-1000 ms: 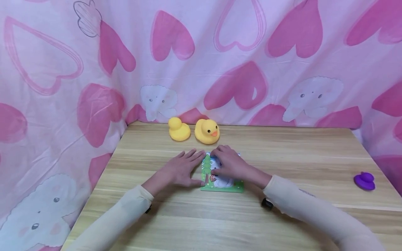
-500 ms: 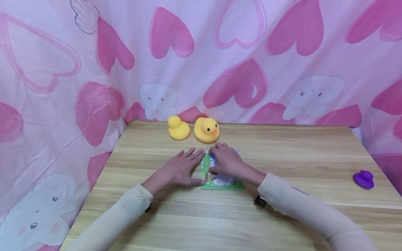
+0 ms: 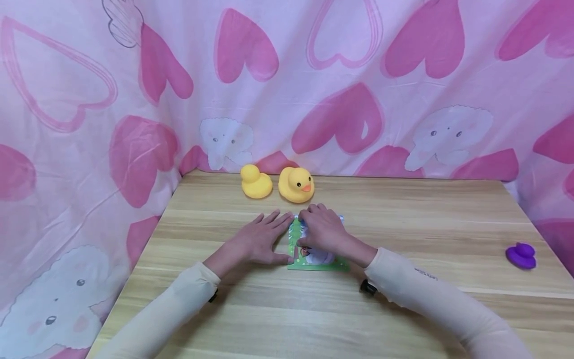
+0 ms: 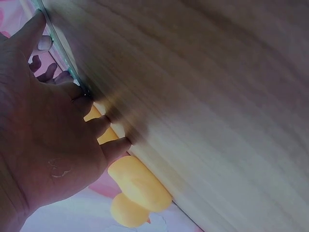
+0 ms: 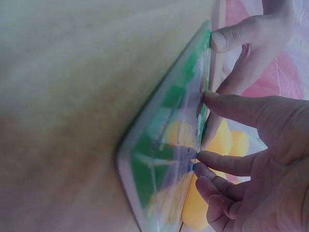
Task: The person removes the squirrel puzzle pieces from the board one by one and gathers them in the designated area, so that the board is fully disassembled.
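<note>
A flat board [image 3: 317, 267], printed with a green tree and a pale cartoon animal, lies on the table; in the right wrist view thin lines cross the glossy board [image 5: 161, 166]. My left hand [image 3: 260, 243] rests at its left edge, fingers spread, with the thumb [image 4: 30, 36] along that edge. Above the board's middle, my right hand [image 3: 325, 229] touches the printed face with the tips of thumb and fingers [image 5: 227, 162]. Thumb and index finger stand apart, and the other fingers bend inward. This hand hides much of the picture in the head view.
Two yellow rubber ducks, one facing away [image 3: 256, 182] and one facing right [image 3: 296, 185], sit behind the board. A purple duck [image 3: 521, 256] is near the right edge of the wooden table [image 3: 430, 209]. A pink heart-print curtain [image 3: 336, 65] hangs behind.
My right hand and forearm have shifted slightly left over the board, covering more of the animal picture. My left hand stays at the left edge.
</note>
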`<state>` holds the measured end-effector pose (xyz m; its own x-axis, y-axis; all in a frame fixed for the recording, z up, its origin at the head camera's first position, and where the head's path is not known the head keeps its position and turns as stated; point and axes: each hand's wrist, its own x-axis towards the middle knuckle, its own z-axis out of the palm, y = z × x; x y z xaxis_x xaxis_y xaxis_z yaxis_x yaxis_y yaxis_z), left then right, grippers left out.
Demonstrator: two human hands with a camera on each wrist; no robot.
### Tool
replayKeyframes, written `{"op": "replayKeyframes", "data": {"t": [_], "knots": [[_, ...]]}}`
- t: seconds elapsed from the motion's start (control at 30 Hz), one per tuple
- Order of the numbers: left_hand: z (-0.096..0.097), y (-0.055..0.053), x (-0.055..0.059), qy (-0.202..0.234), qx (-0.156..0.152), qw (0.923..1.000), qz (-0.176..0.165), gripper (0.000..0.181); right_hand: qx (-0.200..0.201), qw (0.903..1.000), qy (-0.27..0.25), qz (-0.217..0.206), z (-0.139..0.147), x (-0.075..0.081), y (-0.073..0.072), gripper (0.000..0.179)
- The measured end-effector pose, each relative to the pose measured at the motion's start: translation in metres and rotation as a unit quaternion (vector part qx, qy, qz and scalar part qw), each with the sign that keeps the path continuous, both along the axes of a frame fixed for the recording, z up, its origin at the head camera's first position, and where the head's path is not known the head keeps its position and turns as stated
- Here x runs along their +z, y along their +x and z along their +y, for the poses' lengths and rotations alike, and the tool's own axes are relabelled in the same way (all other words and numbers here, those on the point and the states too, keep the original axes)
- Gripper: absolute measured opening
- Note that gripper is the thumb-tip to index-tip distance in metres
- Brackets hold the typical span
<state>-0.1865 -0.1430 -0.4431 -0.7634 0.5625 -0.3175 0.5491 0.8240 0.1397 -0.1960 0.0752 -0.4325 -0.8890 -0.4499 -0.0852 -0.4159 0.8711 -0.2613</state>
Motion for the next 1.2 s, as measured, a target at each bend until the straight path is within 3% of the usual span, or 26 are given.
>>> {"op": "replayKeyframes", "data": {"t": [0.23, 0.63, 1.07, 1.2], "knots": [[0.001, 0.000, 0.001, -0.001, 0.010, 0.9999, -0.008, 0.113, -0.002, 0.9995, -0.011, -0.030, 0.000, -0.001, -0.009, 0.068], [0.001, -0.002, 0.001, 0.003, 0.009, 0.9999, -0.007, 0.115, -0.004, 0.9886, -0.089, -0.121, 0.005, -0.009, -0.025, 0.069], [0.001, -0.002, 0.000, 0.003, 0.014, 0.9999, -0.008, 0.116, 0.055, 0.9794, -0.143, -0.132, 0.017, -0.016, -0.039, 0.054], [0.001, -0.002, 0.001, 0.003, 0.014, 0.9998, -0.010, 0.116, 0.053, 0.9774, -0.151, -0.138, 0.017, -0.017, -0.039, 0.054]]}}
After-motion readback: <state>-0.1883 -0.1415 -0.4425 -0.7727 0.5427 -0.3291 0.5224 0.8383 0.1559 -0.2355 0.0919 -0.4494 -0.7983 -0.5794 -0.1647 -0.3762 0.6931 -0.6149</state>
